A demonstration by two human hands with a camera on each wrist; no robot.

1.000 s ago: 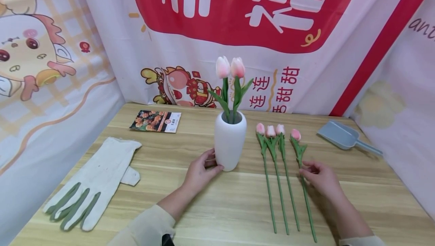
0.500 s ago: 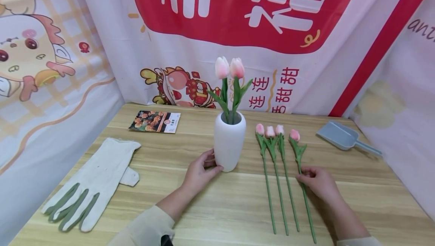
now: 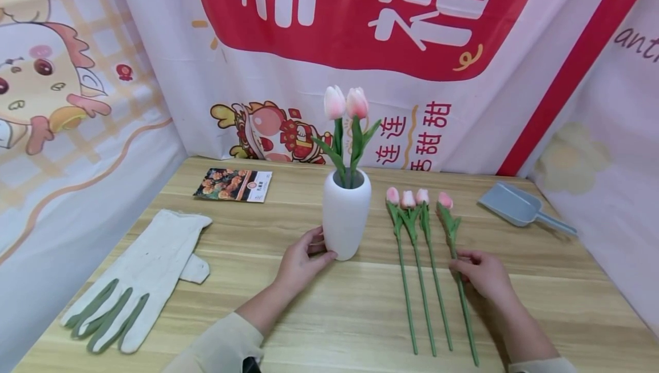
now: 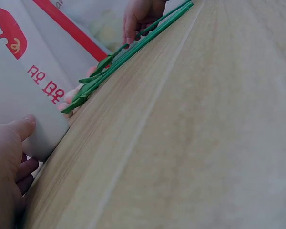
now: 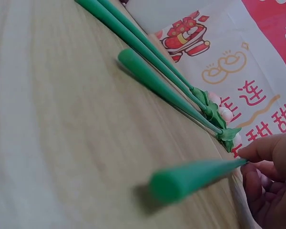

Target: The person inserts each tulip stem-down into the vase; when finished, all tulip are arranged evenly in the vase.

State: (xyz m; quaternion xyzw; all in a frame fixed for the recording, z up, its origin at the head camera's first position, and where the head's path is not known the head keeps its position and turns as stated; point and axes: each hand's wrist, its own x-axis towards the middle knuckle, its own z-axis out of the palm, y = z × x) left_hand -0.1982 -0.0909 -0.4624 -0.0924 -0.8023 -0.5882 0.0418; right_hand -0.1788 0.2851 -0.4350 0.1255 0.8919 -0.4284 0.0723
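Observation:
A white vase point(image 3: 346, 221) stands upright with two pink-and-white artificial tulips point(image 3: 344, 104) in it. My left hand point(image 3: 300, 264) holds the vase low on its left side, thumb in front and fingers partly hidden behind. On the right, my right hand point(image 3: 484, 273) pinches the green stem of a single tulip point(image 3: 465, 316) between thumb and fingers. In the right wrist view, that stem's point(image 5: 195, 179) near end sits slightly over the tabletop. Between the vase and that tulip lie three more tulips point(image 3: 419, 281), side by side, heads away from me.
A white glove with green-edged fingers point(image 3: 149, 270) lies at the left. Behind it is a flower-printed packet point(image 3: 234, 185). At the back right rests a grey-blue small shovel point(image 3: 512, 204). Printed cloth point(image 3: 288, 64) hangs along the table's point(image 3: 247, 235) far edge.
My right hand has shifted slightly down the stem, and the tulip's head has moved a little to the left. My left hand stays at the vase.

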